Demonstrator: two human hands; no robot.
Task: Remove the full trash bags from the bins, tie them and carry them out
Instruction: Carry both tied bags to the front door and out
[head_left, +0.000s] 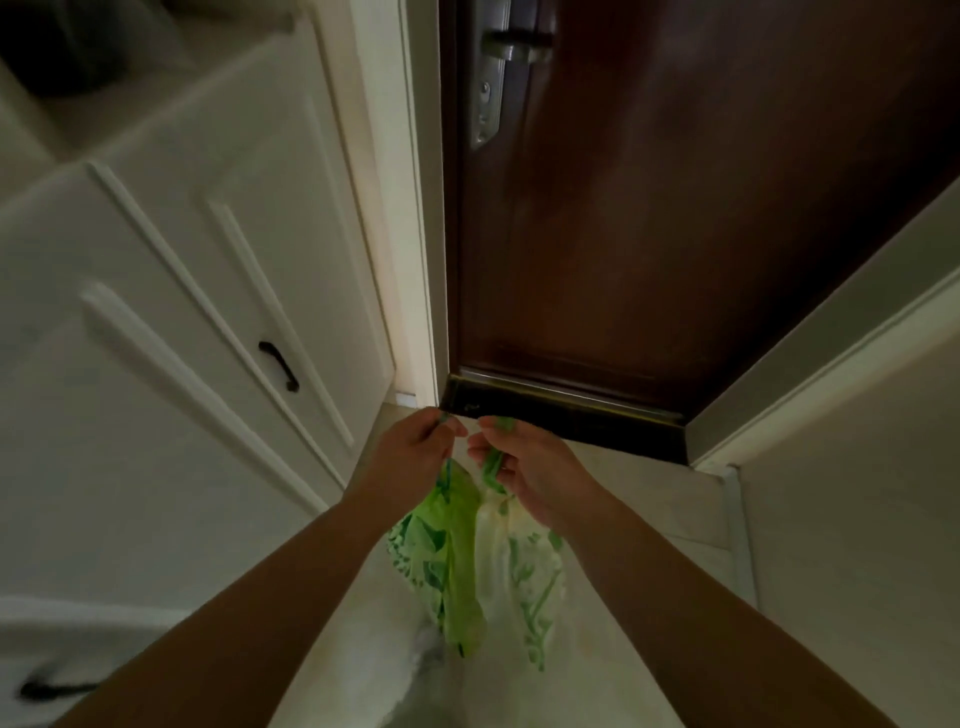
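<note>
Both grips are pinched shut on green plastic: the left hand (415, 447) clamps one drawn-up ear of the trash bag (467, 561), the right hand (524, 467) clamps the other, and the two fists sit just apart, right in front of the dark wooden door (675, 234). The bag hangs below them, clear of the floor (649, 499) as far as I can tell, translucent green and white and bulging, so it looks full. It's out of its bin, then, no bin anywhere near the door! The neck is gathered but I see no finished knot between the hands; my read is that tying is under way, not done. The door is shut, its metal handle (511, 47) high above the bag, and the white cabinet (182, 312) stands to the door's left. Still to come, I'd say: cinch the knot, free a hand for the handle, carry the bag out. Whether other bags wait elsewhere, can't tell from here.
</note>
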